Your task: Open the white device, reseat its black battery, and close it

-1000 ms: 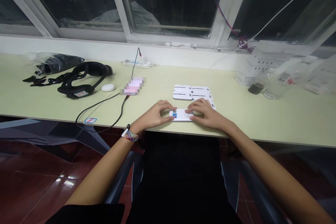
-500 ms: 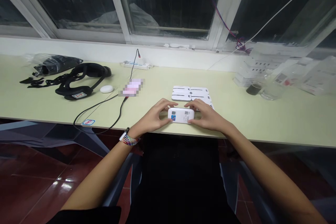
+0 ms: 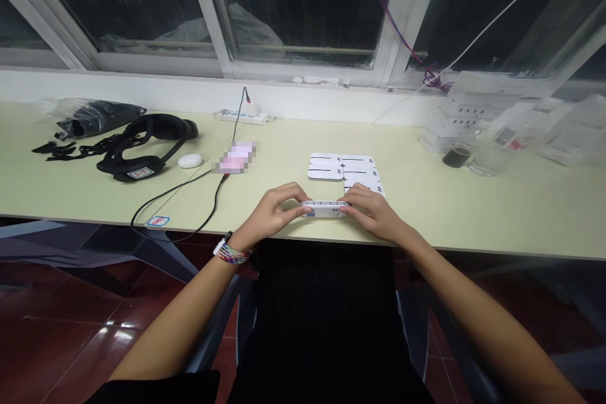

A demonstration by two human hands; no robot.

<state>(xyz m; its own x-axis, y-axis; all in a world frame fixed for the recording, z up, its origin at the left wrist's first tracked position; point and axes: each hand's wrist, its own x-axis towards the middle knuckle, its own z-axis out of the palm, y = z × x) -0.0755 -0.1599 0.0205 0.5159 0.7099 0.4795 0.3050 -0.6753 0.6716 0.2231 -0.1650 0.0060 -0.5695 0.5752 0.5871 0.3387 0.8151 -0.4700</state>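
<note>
A small white device (image 3: 324, 209) with rounded corners is held near the table's front edge, its narrow side with short dark marks turned toward the camera. My left hand (image 3: 279, 211) pinches its left end between thumb and fingers. At the right end, my right hand (image 3: 372, 209) grips it the same way. Just beyond lie several white rounded pieces with black lines and marks, a left group (image 3: 325, 166) and a right group (image 3: 360, 170) side by side. The fingers of my right hand overlap the nearest of the right group.
On the pale table (image 3: 274, 158), a black headset (image 3: 146, 145), a round white case (image 3: 190, 160), a blurred pink phone (image 3: 235, 158) and its black cable lie to the left. A power strip (image 3: 243, 117) sits behind. White boxes (image 3: 466, 113) and a glass jar (image 3: 485, 161) stand right.
Both hands have tilted the white device, so its labelled broad face has turned mostly out of sight and its narrow side shows. The view has shifted slightly.
</note>
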